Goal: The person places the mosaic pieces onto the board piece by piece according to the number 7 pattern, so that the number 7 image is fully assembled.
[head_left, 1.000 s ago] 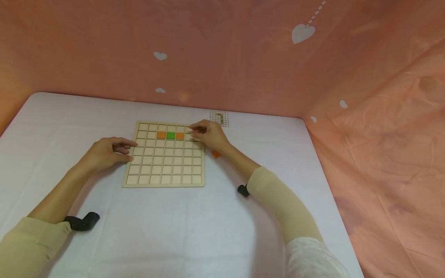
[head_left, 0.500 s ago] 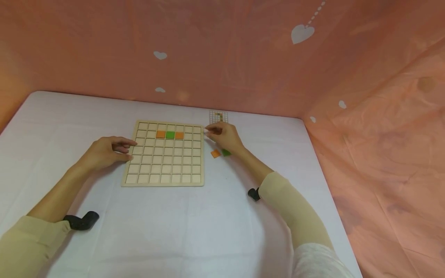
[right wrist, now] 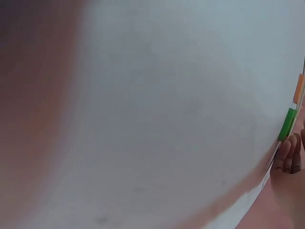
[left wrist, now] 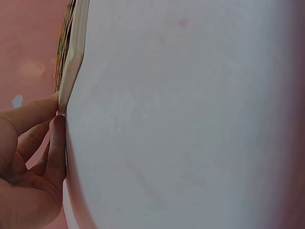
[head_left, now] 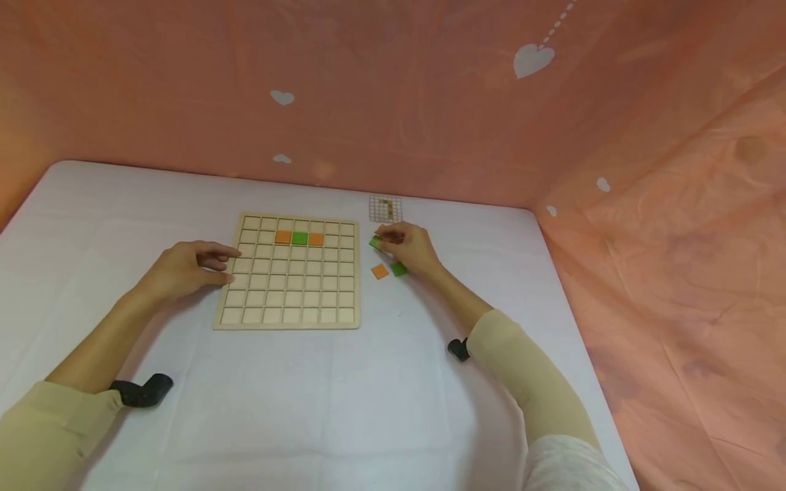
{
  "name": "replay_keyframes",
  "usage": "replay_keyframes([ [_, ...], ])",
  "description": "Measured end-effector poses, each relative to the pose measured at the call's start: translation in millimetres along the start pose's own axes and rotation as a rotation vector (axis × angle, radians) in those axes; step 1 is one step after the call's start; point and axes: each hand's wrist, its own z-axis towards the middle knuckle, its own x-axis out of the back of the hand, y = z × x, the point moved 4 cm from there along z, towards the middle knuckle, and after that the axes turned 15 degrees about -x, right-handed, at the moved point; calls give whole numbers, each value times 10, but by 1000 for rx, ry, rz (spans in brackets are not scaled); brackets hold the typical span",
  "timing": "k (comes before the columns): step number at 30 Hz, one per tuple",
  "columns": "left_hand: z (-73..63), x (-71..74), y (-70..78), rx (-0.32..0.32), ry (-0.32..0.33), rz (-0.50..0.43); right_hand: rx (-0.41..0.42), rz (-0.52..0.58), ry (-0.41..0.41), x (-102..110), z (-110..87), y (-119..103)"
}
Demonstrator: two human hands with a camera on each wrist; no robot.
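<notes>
A square wooden grid board [head_left: 288,329] lies on the white table. Three tiles sit side by side in its second row: an orange tile [head_left: 283,237], a green one and another orange one. My left hand [head_left: 184,269] touches the board's left edge with index fingertip and thumb; in the left wrist view, its fingertips meet the board's rim [left wrist: 71,71]. Right of the board, my right hand [head_left: 413,247] has its thumb and fingertips at a green tile [head_left: 375,242], which it appears to pinch. The fingers partly hide an orange tile [head_left: 382,228] just behind.
A small printed grid card [head_left: 385,208] with a coloured pattern lies beyond my right hand. Nearer me, below that hand, are a loose orange tile [head_left: 380,271] and a green tile [head_left: 399,269]. A pink curtain [head_left: 393,102] hangs behind the table.
My right hand has drawn back from the board's upper right cells to the loose tiles on the right, uncovering the nearer green tile. The left hand stays at the board's edge.
</notes>
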Motion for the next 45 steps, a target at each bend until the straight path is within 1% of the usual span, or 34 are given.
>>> replay_keyframes([
  [7, 19, -9, 11, -7, -12, -6, -43, -54, 38, 2, -42, 83],
  [10, 12, -10, 18, -9, -10, -6, -56, -47, 40, -12, -61, 83],
  [13, 6, -13, 27, -15, -4, -7, -59, -48, 45, -28, -70, 77],
  [19, 6, -20, 33, -25, 9, -8, -58, -96, 56, -70, -70, 77],
  [24, 13, -25, 39, -26, 7, -11, -55, -121, 68, -73, -69, 74],
  [31, 21, -31, 42, -21, 2, -12, -53, -133, 62, -55, -54, 78],
  [35, 12, -32, 41, -19, 3, -14, -32, -125, 42, -50, -40, 61],
  [42, 6, -29, 46, -20, 10, -5, 37, -144, 20, -77, -27, -27],
  [45, 0, -27, 49, -20, 13, -8, 53, -103, 6, -94, -31, -100],
])
